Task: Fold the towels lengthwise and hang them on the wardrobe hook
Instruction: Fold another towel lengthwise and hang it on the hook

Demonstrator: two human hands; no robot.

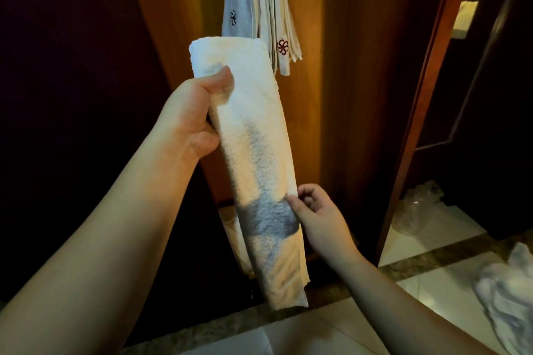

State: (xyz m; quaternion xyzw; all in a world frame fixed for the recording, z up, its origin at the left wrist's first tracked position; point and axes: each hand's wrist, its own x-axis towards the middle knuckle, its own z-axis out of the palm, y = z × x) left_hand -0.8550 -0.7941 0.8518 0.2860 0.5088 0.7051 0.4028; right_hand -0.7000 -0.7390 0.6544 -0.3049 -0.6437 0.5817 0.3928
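Note:
A white towel point(253, 153), folded into a long narrow strip, hangs down in front of me. My left hand point(190, 118) grips it near its upper end, thumb pressed on the front. Lower down, my right hand point(317, 219) pinches the strip's right edge between thumb and fingers. Behind and above, several white towels point(259, 8) with small embroidered flower marks hang from the top of the wooden wardrobe point(331, 95). The hook itself is out of the frame.
A loose heap of white towels point(507, 291) lies on the tiled floor at the lower right. Crumpled clear plastic point(418, 204) sits by an open dark door point(427, 95) on the right. A dark panel fills the left side.

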